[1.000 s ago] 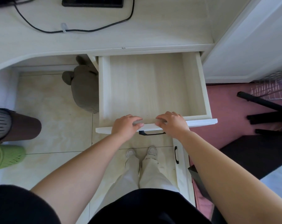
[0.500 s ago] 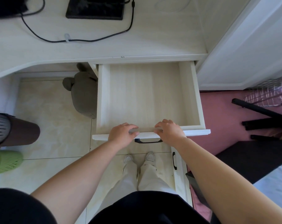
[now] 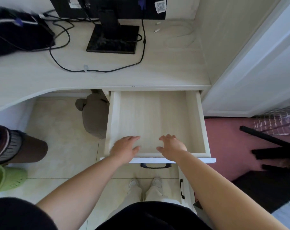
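Reaching into the drawer, which stands open below the table edge, left hand and right hand show each grip wide and holding nothing, seemingly to sweep its near end.

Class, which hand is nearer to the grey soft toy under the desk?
Left. The left hand is over the left part of the drawer, right of the grey soft toy; the right hand is farther right.
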